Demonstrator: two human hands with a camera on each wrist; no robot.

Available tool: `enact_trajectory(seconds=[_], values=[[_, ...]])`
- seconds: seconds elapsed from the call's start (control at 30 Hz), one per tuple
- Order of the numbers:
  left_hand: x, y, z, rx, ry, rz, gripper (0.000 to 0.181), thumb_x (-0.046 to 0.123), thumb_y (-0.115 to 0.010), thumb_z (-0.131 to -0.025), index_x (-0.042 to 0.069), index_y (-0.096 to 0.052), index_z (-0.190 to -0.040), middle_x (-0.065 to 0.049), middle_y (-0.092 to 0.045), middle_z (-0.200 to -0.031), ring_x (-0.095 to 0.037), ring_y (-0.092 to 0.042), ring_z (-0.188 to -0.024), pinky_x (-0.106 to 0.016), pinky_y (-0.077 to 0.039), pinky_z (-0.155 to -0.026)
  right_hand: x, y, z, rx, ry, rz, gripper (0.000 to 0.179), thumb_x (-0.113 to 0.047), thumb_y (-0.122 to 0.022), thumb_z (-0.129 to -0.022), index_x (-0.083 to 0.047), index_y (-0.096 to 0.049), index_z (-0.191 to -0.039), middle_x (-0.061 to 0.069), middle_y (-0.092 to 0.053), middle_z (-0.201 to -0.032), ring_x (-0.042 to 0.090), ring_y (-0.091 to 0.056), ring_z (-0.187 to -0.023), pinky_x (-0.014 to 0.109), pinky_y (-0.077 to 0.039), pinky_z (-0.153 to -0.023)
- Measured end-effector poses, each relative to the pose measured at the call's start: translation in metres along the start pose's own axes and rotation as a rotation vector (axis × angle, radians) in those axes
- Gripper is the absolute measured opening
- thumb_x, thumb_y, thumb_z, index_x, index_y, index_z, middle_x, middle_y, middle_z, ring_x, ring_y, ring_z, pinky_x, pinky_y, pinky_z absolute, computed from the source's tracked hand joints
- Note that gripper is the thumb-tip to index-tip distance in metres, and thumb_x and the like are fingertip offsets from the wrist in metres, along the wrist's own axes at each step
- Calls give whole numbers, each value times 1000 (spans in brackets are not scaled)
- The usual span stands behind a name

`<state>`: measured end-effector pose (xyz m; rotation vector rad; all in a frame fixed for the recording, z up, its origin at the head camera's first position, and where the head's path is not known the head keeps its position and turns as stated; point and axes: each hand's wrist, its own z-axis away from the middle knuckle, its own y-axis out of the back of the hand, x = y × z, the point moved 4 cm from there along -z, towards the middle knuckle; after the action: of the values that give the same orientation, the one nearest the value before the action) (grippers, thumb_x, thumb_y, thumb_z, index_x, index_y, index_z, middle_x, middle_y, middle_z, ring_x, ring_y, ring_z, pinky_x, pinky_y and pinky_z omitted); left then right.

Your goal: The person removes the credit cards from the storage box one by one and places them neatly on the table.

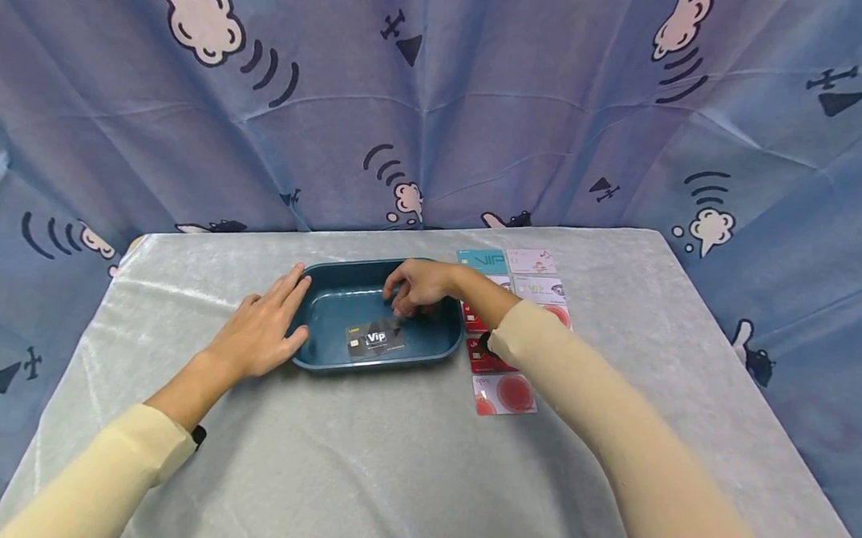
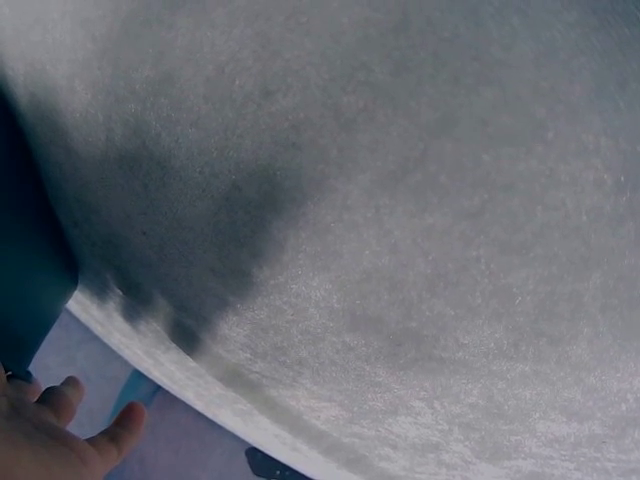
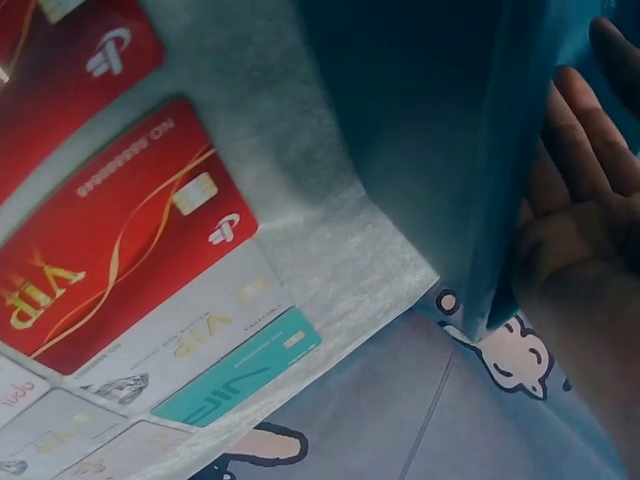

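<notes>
A dark teal rectangular tray [image 1: 376,366] stands on the cloth, with a dark grey "Vip" card [image 1: 375,339] lying on its floor. My left hand [image 1: 264,326] touches the tray's left rim, fingers straight and thumb apart. Over the tray's right wall reaches my right hand [image 1: 421,287], its loosely bent fingers pointing down inside, close to the card's upper right corner. Nothing shows between those fingers in the head view. In the right wrist view, the right hand [image 3: 585,200] is partly cut off at the frame edge.
Beside the tray, cards lie in two columns: a teal VIP card [image 1: 483,260], a pale pink card [image 1: 531,261], a white VIP card [image 1: 539,290], red cards [image 1: 490,360] and a white-and-red card [image 1: 505,394]. My right forearm hides some. A patterned curtain [image 1: 423,108] hangs behind the table.
</notes>
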<state>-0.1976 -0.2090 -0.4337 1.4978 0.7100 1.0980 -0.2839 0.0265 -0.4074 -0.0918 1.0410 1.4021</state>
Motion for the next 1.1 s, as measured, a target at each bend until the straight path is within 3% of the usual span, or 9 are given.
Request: enact_trajectory(seconds=[0.13, 0.37, 0.57, 0.77, 1.1], values=[[0, 0, 0, 0, 0, 1, 74, 30, -49, -97, -1, -20, -157, -15, -8, -166, -39, -23, -148, -63, -31, -104, -3, -3, -4, -14, 20, 46, 40, -3, -68, -91, 1, -59, -130, 14, -69, -119, 15, -64, -96, 40, -54, -87], [0, 0, 0, -1, -1, -1, 74, 30, -49, -97, -1, -20, -157, -15, -8, -166, -38, -22, -148, -63, -31, -104, -8, -6, -6, -17, 52, 113, 38, -9, -67, -93, 0, -60, -129, 9, -70, -103, 14, -60, -85, 36, -53, -80], [0, -1, 0, -5, 3, 0, 74, 30, -49, -97, 0, -19, -157, -14, -7, -166, -38, -22, -148, -63, -31, -104, -10, -9, -6, -23, 63, 154, 41, -11, -68, -93, -1, -60, -131, 10, -70, -111, 15, -62, -93, 28, -50, -81], [1, 0, 0, -3, 1, 4, 74, 30, -50, -97, -1, -20, -157, -15, -8, -166, -39, -22, -148, -64, -31, -104, -12, -11, -6, -23, 73, 186, 43, -13, -71, -91, -2, -61, -132, 10, -70, -116, 15, -64, -101, 28, -51, -88], [2, 1, 1, 43, -30, 0, 73, 28, -52, -95, -3, -24, -155, -18, -14, -165, -39, -27, -146, -63, -35, -100, -21, -23, -8, -92, 116, 207, 44, -13, -73, -90, -2, -61, -130, 7, -72, -106, 9, -60, -88, 21, -47, -77]])
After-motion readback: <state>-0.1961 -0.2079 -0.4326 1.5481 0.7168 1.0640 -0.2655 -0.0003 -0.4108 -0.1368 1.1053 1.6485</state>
